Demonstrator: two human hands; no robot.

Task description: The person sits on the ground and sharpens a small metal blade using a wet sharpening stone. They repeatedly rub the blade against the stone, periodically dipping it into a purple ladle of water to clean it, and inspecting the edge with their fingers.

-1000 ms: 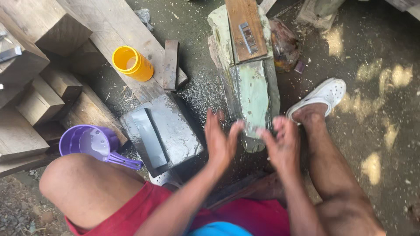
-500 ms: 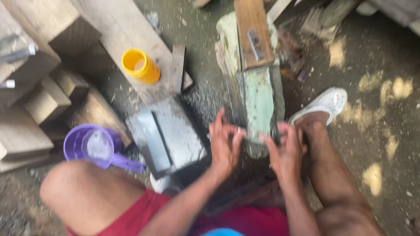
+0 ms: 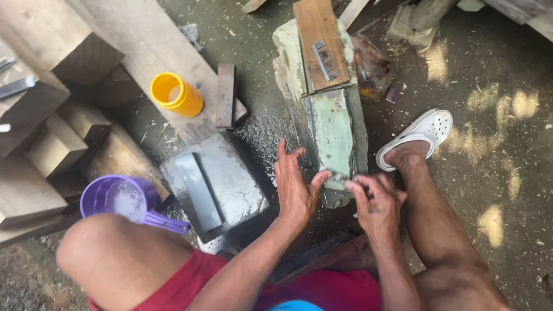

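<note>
I sit low over a long pale-green stone block [image 3: 334, 129] lying on the ground. Both hands meet at its near end. My right hand [image 3: 377, 210] has its fingers curled on a small grey metal piece [image 3: 340, 178] resting there. My left hand [image 3: 295, 190] lies against the block's left side with its fingers spread and its thumb touching the same piece. A brown wooden board [image 3: 318, 40] with a small metal fitting [image 3: 325, 60] lies on the block's far end.
A flat grey stone slab [image 3: 230, 178] with a grey bar [image 3: 199, 184] sits left of the block. Beyond it are a purple scoop [image 3: 115, 198], a yellow cup [image 3: 175, 95] and stacked wooden blocks [image 3: 52, 144]. My foot in a white shoe [image 3: 417, 135] rests at the right.
Both hands were raised and open above the block's near end. They have come down together onto it, and the right fingers have closed on the small metal piece.
</note>
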